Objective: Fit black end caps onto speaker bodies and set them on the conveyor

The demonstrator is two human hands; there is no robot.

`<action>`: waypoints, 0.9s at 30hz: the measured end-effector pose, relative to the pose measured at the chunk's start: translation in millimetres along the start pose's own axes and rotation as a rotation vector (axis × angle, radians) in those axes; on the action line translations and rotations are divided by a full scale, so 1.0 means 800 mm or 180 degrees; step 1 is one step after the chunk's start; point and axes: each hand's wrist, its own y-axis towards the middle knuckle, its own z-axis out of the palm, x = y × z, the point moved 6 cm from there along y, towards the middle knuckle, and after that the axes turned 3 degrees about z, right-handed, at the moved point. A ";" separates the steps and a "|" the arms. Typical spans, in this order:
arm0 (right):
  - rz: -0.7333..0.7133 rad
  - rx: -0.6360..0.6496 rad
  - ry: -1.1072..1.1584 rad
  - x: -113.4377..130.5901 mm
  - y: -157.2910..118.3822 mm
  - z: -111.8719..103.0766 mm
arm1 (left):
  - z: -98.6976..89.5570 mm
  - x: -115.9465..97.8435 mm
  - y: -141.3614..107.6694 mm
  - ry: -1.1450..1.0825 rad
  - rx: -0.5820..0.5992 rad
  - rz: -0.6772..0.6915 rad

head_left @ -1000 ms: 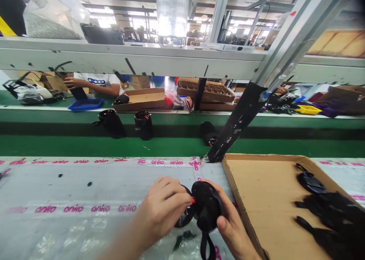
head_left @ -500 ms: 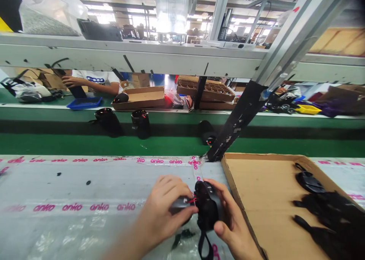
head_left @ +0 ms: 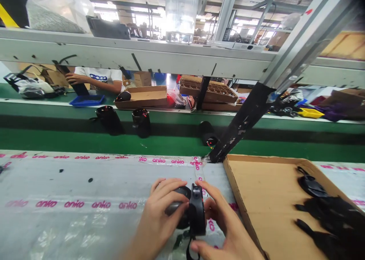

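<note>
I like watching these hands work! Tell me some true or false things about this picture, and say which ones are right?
1. The left hand is on a dark round piece. True.
2. The right hand is holding a red cup. False: it holds a black strapped piece.
3. A cardboard tray with black pieces in it is right of the hands. True.
4. The plastic sheet under the hands has blue words. False: its words are pink.
5. A person in a white T-shirt is across the green line. True.
</note>
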 end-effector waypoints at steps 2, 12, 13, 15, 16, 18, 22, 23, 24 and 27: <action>-0.0046 0.0130 -0.0118 0.002 -0.002 -0.002 | 0.004 0.006 -0.004 -0.0211 0.0155 -0.0318; -0.0658 0.0420 -0.1119 0.024 0.037 0.014 | 0.020 0.053 -0.034 -0.2758 -0.0480 -0.1820; -0.0654 0.0479 -0.1088 0.026 0.041 0.016 | 0.021 0.051 -0.038 -0.2641 -0.0362 -0.1698; -0.0712 0.0533 -0.1076 0.027 0.044 0.016 | 0.023 0.047 -0.044 -0.2255 -0.0100 -0.1472; -0.0800 0.0523 -0.1120 0.028 0.043 0.015 | 0.023 0.045 -0.045 -0.2083 -0.0025 -0.1395; -0.1002 0.0420 -0.1311 0.026 0.039 0.012 | 0.016 0.041 -0.042 -0.1750 -0.0062 -0.1202; -0.1255 0.0028 -0.1644 0.018 0.027 0.009 | -0.027 0.004 -0.011 -0.0246 -0.0207 -0.0252; -0.1322 -0.0081 -0.1665 0.017 0.024 0.011 | -0.035 -0.010 -0.001 0.0216 -0.0089 0.0052; -0.1401 -0.0190 -0.1665 0.017 0.021 0.013 | -0.040 -0.023 0.009 0.0609 0.0094 0.0321; -0.1560 -0.0475 -0.1610 0.016 0.016 0.019 | -0.042 -0.049 0.037 0.1251 0.0738 0.0765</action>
